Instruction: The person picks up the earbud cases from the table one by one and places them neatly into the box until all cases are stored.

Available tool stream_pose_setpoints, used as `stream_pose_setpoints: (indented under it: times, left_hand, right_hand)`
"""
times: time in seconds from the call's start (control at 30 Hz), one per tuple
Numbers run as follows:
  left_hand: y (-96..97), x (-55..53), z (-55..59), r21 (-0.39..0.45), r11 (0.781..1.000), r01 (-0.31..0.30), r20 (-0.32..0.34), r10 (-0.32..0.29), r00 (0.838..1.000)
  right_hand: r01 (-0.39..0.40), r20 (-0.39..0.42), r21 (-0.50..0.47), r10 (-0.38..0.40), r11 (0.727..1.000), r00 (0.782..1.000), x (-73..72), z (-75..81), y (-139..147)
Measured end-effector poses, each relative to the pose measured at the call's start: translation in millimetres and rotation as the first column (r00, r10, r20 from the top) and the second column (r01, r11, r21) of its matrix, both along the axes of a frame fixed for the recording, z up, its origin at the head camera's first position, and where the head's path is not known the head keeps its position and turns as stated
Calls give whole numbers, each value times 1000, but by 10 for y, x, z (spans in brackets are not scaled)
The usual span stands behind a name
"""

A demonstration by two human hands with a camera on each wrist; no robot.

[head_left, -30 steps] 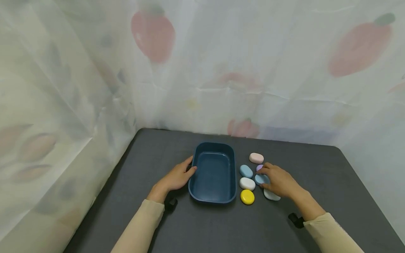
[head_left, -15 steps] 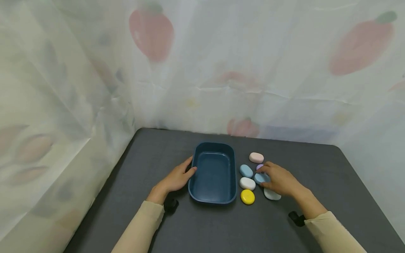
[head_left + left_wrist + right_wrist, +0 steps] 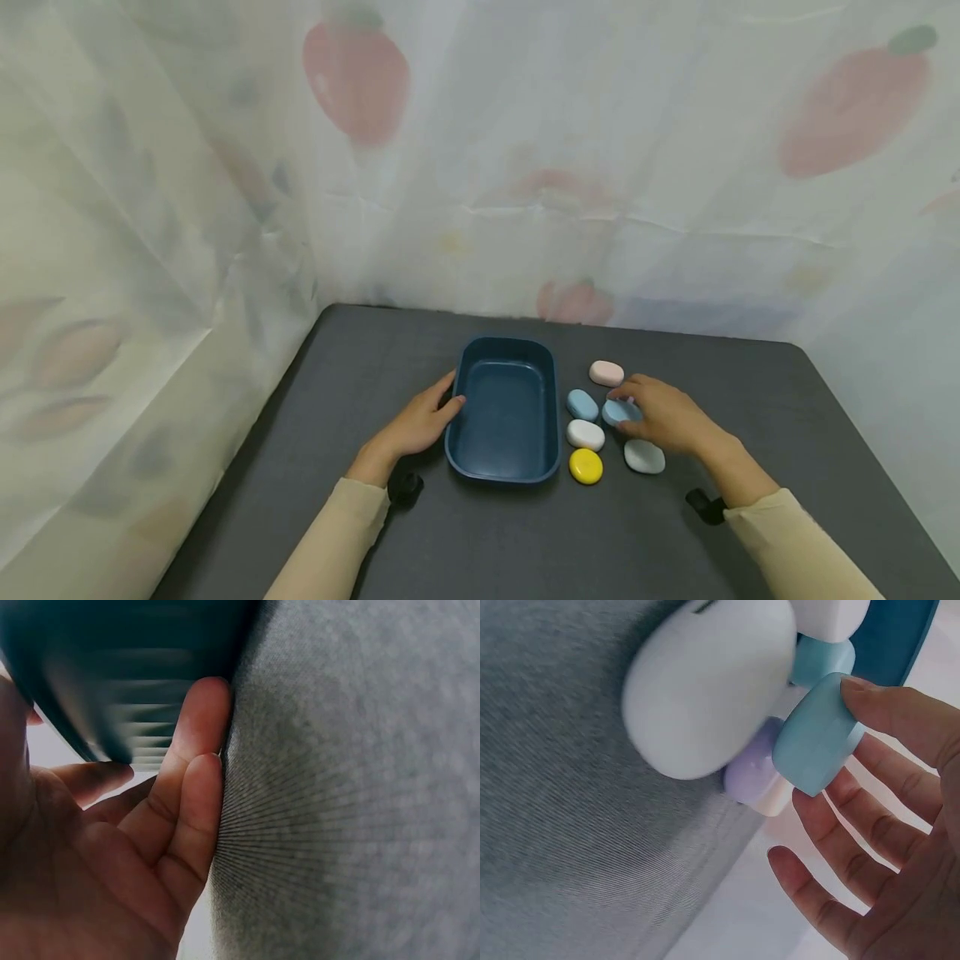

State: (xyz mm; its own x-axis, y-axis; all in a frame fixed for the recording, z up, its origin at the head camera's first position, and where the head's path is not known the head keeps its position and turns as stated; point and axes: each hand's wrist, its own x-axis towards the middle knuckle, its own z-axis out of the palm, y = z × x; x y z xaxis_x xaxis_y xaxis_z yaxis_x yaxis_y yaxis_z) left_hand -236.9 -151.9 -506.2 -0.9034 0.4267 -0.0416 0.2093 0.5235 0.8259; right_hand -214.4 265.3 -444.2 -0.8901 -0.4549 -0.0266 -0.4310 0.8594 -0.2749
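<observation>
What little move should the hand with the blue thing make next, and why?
Maybe the right hand should carry the light-blue soap-like piece left, over the navy tub: it has that piece pinched between thumb and fingers, while the left hand holds the tub's side and its open top faces up.

Light-blue bar [image 3: 620, 411] in right hand [image 3: 666, 415]

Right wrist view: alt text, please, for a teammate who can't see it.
The right hand pinches a light blue rounded piece between thumb and fingers. Around it are a large off-white piece, a purple piece, a second blue piece, a white piece and a pale pink piece. Part of a dark blue tray shows at top right.
</observation>
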Motion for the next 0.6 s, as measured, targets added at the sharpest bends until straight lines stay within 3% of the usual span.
stream_pose_setpoints:
  times: [0.6]
  left_hand:
    - [10, 35, -1, -8, 1000, -23, 14, 23, 1000]
  right_hand:
    - [-5, -5, 18, 5, 1000, 1000, -153, 331, -131]
